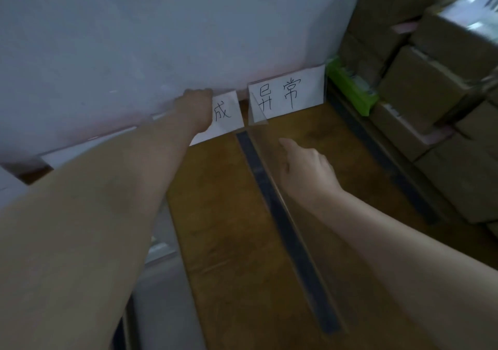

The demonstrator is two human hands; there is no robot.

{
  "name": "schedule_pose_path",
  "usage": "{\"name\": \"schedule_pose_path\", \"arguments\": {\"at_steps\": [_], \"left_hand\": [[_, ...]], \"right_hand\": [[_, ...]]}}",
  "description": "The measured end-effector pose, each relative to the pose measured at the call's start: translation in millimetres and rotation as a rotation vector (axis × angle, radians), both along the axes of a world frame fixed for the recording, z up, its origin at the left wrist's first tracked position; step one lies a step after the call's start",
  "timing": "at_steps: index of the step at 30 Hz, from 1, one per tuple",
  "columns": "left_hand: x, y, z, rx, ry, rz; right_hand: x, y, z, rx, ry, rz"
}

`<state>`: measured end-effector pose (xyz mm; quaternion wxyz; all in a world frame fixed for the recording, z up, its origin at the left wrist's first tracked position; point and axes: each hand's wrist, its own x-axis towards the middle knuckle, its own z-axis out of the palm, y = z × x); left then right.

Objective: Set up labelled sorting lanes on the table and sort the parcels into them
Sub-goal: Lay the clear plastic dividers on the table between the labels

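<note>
Two white label cards with handwritten black characters stand at the far edge of the wooden table (229,215), against the wall. My left hand (195,107) reaches forward and grips the top left of the left label card (225,112), covering part of its writing. The right label card (285,93) stands in a clear holder, untouched. A black tape strip (285,231) runs from between the cards toward me, with what looks like a clear upright divider along it. My right hand (304,169) hovers at that divider with its index finger stretched forward; I cannot tell if it touches.
A second black tape strip (377,155) runs along the table's right edge. Stacked cardboard boxes (420,88) fill the space to the right, with a green tray (350,88) beside them. A pale wall (161,40) closes the far side.
</note>
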<state>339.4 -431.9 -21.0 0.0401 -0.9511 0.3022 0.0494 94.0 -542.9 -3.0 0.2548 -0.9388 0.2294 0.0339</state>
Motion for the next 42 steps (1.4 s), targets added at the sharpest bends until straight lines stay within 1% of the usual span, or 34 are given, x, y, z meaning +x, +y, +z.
{"name": "schedule_pose_path", "arguments": {"at_steps": [3, 14, 18, 21, 27, 34, 38, 42], "left_hand": [[15.0, 1.5, -7.2, -0.045, 0.046, 0.05], [32.9, 34.2, -13.4, -0.315, 0.018, 0.231], [26.6, 28.2, -16.3, -0.331, 0.069, 0.198], [22.6, 21.9, -20.7, -0.366, 0.046, 0.164], [26.1, 14.0, -17.8, -0.356, 0.036, 0.112], [16.7, 2.4, -16.3, -0.301, -0.007, 0.158], [4.2, 8.1, -14.2, -0.301, -0.078, 0.191], [-9.0, 23.3, -3.7, -0.311, -0.037, 0.255]], "right_hand": [[4.2, 0.6, 0.0, -0.01, 0.002, 0.0], [19.5, 5.9, 3.1, -0.006, 0.04, 0.002], [31.7, 8.4, 0.1, -0.021, 0.022, -0.003], [45.7, 7.6, -1.8, -0.043, 0.003, 0.003], [66.7, 2.3, -1.6, -0.095, 0.015, 0.0], [72.1, -1.8, -1.5, -0.167, 0.016, 0.004], [68.3, -0.2, -0.9, -0.138, 0.012, 0.016], [64.5, 4.1, 0.6, -0.137, 0.017, 0.034]]}}
